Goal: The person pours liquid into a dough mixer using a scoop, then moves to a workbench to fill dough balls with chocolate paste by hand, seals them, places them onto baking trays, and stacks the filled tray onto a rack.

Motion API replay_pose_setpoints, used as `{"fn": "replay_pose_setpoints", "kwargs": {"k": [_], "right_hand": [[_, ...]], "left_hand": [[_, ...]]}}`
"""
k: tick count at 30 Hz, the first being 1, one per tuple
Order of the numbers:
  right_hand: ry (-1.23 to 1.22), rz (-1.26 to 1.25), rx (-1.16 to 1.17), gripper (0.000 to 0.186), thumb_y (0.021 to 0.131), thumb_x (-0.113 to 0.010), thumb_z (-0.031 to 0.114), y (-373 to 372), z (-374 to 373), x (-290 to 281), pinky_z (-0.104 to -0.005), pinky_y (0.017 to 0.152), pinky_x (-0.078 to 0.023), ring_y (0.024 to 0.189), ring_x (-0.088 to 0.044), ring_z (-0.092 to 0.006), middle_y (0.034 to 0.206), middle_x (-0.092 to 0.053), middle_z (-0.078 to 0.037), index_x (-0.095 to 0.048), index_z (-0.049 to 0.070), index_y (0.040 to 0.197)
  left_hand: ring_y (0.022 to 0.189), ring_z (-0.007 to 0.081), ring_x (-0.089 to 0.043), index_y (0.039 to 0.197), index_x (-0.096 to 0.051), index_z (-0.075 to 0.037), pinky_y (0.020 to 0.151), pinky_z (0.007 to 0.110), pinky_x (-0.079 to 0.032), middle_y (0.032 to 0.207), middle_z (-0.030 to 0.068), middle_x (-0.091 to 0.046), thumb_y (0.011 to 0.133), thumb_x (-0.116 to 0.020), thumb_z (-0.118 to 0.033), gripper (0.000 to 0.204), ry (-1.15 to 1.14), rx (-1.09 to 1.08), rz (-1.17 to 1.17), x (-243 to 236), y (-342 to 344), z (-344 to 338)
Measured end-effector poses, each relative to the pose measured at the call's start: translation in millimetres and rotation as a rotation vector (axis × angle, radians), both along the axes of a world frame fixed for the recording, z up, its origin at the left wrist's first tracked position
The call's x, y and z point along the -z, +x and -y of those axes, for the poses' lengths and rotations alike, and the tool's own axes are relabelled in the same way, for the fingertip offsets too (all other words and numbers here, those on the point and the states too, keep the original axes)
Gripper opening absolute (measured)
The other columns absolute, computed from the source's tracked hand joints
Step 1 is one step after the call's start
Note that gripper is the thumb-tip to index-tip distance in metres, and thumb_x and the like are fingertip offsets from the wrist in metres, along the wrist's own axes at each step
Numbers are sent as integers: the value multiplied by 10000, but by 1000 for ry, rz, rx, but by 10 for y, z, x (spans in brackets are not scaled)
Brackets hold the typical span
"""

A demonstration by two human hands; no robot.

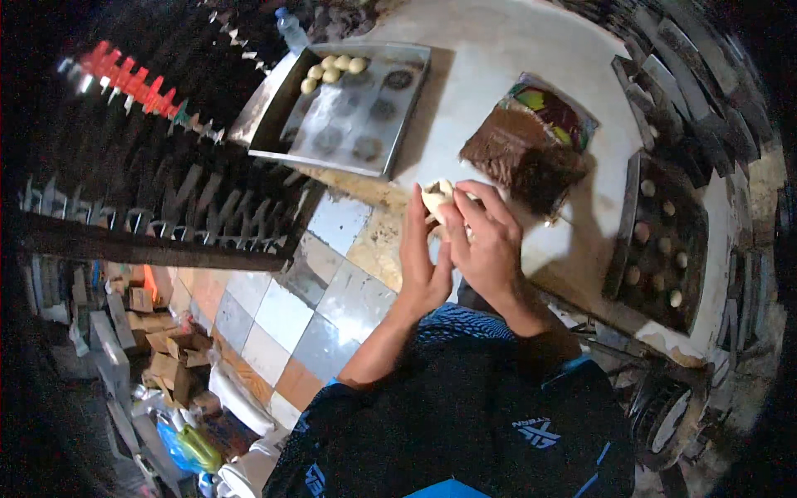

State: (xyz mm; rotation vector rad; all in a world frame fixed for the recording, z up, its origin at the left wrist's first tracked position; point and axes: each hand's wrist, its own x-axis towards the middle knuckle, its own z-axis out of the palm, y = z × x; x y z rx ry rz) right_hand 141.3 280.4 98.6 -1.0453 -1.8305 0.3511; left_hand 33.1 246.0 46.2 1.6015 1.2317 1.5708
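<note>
A small piece of pale dough (435, 196) is held up between my two hands, over the near edge of the table. It looks hollowed, with a darker patch in its middle. My left hand (422, 266) cups it from the left, thumb and fingers around it. My right hand (491, 249) pinches its right rim with thumb and fingertips. The underside of the dough is hidden by my fingers. Just beyond my right hand lies a brown block of paste (519, 153), partly out of a colourful plastic wrapper (554, 112).
A metal tray (407, 108) with several dough balls (330, 73) in its far corner stands at the far left, near a plastic bottle (290, 31). At the right, a dark tray (652, 290) carries several spaced balls. Cardboard boxes (170, 369) lie on the tiled floor (286, 319).
</note>
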Motion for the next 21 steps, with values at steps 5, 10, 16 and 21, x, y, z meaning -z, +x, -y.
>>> {"fn": "replay_pose_setpoints", "kwargs": {"k": [5, 10, 16, 21], "right_hand": [[50, -31, -318, 250, 741, -715, 53, -157, 614, -276, -271, 641, -495, 773, -631, -200, 933, -628, -106, -652, -32, 968], [-620, -378, -383, 268, 738, -747, 110, -169, 973, -320, -215, 577, -491, 671, -608, -102, 841, -632, -105, -654, -23, 952], [-82, 78, -184, 381, 681, -769, 65, 39, 1221, -447, -287, 631, -525, 707, -633, -191, 940, -603, -139, -618, -59, 1007], [175, 21, -87, 302, 638, -800, 89, 593, 1048, -492, -305, 651, -525, 769, -645, -213, 853, -647, -112, -684, 2, 904]], "left_hand": [[1122, 212, -483, 1273, -468, 4, 916, 323, -410, 1321, 163, -411, 808, -689, -354, 627, -39, 295, 728, -144, -518, 655], [1024, 243, -551, 1071, -598, -43, 820, 358, -470, 1265, 203, -460, 815, -680, -299, 371, 172, 181, 467, -124, -587, 887], [864, 232, -548, 1174, -592, -121, 679, 335, -488, 985, 145, -550, 771, -673, -94, 411, 249, -165, -259, -343, -215, 999], [972, 184, -427, 1202, -494, 30, 853, 294, -365, 1041, 99, -421, 637, -754, -201, 664, -23, 245, 355, -420, 321, 740]]}}
